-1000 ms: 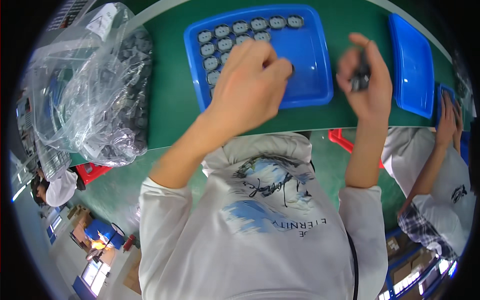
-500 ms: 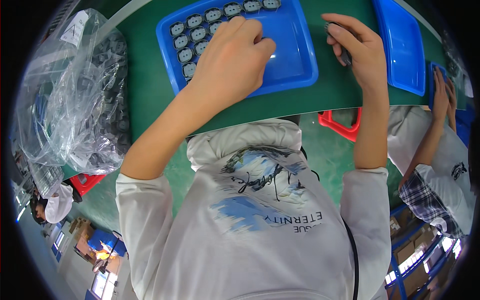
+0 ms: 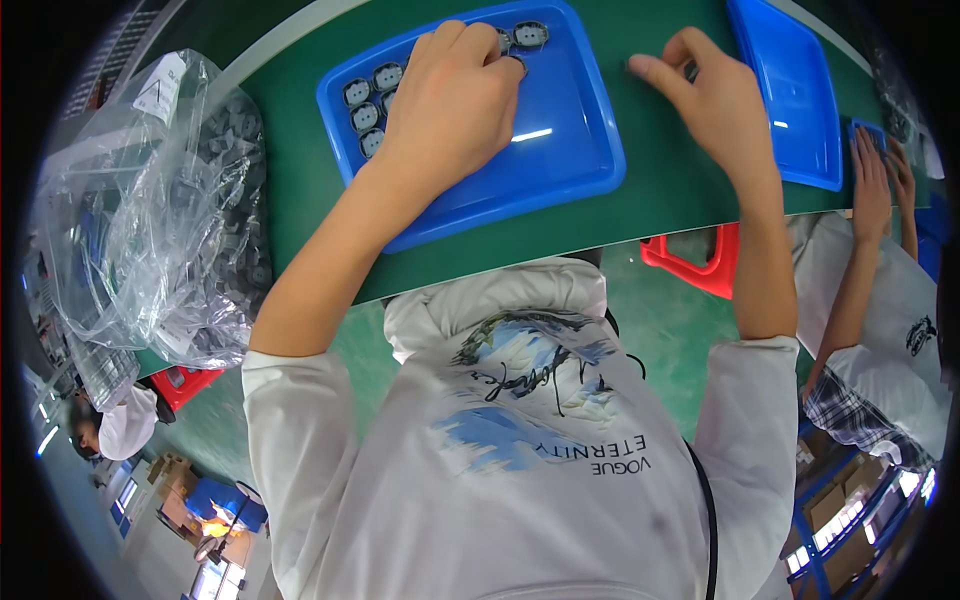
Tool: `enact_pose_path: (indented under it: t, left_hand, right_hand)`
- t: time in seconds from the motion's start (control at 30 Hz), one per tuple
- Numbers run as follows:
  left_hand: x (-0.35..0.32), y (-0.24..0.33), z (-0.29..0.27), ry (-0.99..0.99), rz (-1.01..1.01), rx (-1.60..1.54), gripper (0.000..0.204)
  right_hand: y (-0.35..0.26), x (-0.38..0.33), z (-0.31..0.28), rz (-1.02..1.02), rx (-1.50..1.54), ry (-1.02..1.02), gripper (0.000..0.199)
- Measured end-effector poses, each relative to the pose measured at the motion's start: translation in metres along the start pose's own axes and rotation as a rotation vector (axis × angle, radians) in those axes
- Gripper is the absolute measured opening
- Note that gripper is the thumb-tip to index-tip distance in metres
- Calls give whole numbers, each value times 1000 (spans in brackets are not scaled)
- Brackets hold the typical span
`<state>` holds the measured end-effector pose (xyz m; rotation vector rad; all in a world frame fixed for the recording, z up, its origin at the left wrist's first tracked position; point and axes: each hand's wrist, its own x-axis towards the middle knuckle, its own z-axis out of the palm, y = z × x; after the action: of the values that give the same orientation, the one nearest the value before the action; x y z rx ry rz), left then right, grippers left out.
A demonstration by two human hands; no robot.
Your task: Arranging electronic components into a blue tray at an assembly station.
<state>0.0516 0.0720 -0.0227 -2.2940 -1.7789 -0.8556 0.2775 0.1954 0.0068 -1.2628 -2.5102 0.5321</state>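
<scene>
Curling half closed, right fingers (image 3: pixel 692 40) hold dark part (image 3: pixel 690 71)

Green floor (image 3: pixel 680 330), red stool (image 3: pixel 712 281), blue shelving (image 3: pixel 812 550), bright window (image 3: pixel 212 578) lower left

At least six grey parts (image 3: pixel 365 117), three trays (image 3: pixel 570 150), two stools (image 3: pixel 702 270), one bag (image 3: pixel 140 240).

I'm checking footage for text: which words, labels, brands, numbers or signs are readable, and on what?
Wearer's shirt: legible upside-down lettering, not transcribed.
White label on the clear bag: too small to read.
Rounded parts in blue tray: none readable.
Co-worker's shirt: dark emblem, unreadable.
</scene>
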Motion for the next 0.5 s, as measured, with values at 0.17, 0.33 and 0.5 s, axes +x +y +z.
enact_pose_path:
  t: [0.17, 0.33, 0.5]
  left_hand:
    - [5, -4, -5, 7, -30, -32, 7]
    - [0, -5, -9, -34, -75, -81, 11]
    - [-3, -3, -26, -9, -110, -138, 17]
  right_hand:
    - [4, -1, 14, -190, -76, 44, 20]
    - [11, -9, 14, -305, -63, 49, 13]
    - [14, -1, 12, -329, 6, -21, 13]
